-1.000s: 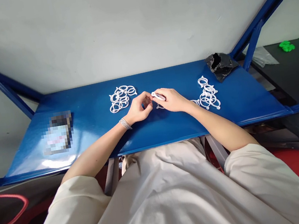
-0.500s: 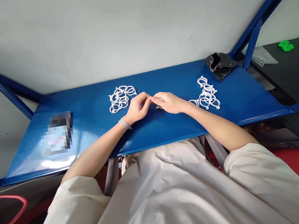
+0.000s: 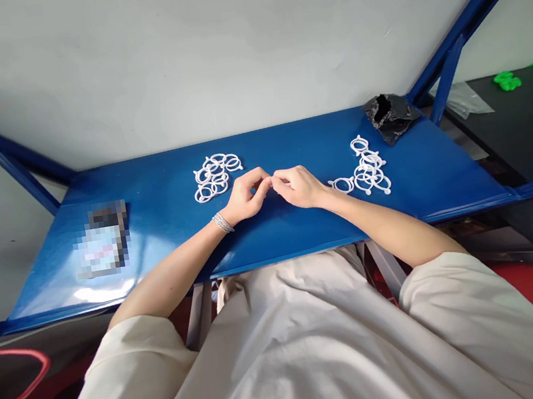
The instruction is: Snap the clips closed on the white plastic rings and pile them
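My left hand and my right hand meet fingertip to fingertip at the middle of the blue table. Both are curled into a pinch around a small white plastic ring, which the fingers almost entirely hide. A silver bracelet sits on my left wrist. A pile of white rings lies just beyond my left hand. A second pile of white rings lies to the right of my right hand, with one loose ring close to my right wrist.
A crumpled black bag sits at the table's far right corner. A blurred flat object lies at the left. Blue frame struts rise on both sides. Green parts lie on a dark table to the right.
A white ring showed in my right hand's fingers a second ago; the two hands have closed together over it and shifted slightly left. The piles have not moved.
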A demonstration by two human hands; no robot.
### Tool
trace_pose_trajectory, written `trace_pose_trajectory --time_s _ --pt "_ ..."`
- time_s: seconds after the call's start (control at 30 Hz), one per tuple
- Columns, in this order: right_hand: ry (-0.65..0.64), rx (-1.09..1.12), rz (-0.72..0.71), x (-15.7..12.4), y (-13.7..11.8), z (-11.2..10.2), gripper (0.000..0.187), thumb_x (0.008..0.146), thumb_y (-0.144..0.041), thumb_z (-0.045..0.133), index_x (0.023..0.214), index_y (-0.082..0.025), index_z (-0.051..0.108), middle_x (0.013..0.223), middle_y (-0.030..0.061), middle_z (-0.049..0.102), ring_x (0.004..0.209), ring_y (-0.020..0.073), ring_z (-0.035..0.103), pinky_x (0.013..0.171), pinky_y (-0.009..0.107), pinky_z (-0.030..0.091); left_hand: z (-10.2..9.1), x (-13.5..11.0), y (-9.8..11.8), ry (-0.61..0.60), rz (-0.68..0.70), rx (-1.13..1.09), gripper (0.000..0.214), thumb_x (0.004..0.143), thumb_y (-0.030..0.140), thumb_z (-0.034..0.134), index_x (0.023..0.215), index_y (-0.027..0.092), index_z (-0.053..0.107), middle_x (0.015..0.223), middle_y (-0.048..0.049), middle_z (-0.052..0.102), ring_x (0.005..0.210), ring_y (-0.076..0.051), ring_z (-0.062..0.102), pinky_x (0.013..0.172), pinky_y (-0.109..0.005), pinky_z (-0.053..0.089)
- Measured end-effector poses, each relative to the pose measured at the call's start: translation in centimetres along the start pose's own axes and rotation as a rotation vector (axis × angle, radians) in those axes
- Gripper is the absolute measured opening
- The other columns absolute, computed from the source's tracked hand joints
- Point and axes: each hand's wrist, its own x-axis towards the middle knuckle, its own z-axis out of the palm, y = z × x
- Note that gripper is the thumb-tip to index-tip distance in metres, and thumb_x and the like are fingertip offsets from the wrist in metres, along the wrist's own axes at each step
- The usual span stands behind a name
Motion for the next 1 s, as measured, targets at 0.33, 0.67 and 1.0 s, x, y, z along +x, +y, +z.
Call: trace_pose_trajectory --time_s 0.33,0.67,1.0 --pt "0.056 -0.537 -0.011 -0.7 -1.1 1.6 0.038 0.106 -0.035 0.042 0.092 -0.012 0.069 0.089 0.0164 0.074 0.068 0.0224 0.06 0.062 0.034 0.025 -0.1 0.0 -0.4 -0.045 -0.062 -0.113 0.049 0.104 0.06 0.057 0.08 0.017 0.062 0.073 -0.003 0.062 0.059 -0.012 0.052 0.055 -0.025 0.042" --pt "-0.053 -0.035 -0.009 0.8 1.5 -0.9 0.045 0.106 -0.056 0.054 0.123 -0.016 0.068 0.113 0.0112 0.069 0.09 0.0217 0.066 0.078 0.031 0.047 -0.3 0.3 -1.0 0.043 -0.228 0.009 0.045 0.105 0.058 0.052 0.082 0.019 0.059 0.061 0.0003 0.058 0.053 -0.013 0.051 0.054 -0.027 0.039" --pt "-0.357 -0.296 0.19 0.6 2.5 -2.8 0.064 0.088 -0.055 0.08 0.138 -0.019 0.062 0.13 0.0169 0.062 0.114 0.0346 0.066 0.093 0.041 0.052 -5.7 2.5 -2.1 0.012 -0.36 0.834 0.02 0.098 0.029 0.053 0.084 0.019 0.064 0.09 -0.0128 0.072 0.087 -0.029 0.067 0.084 -0.042 0.046"
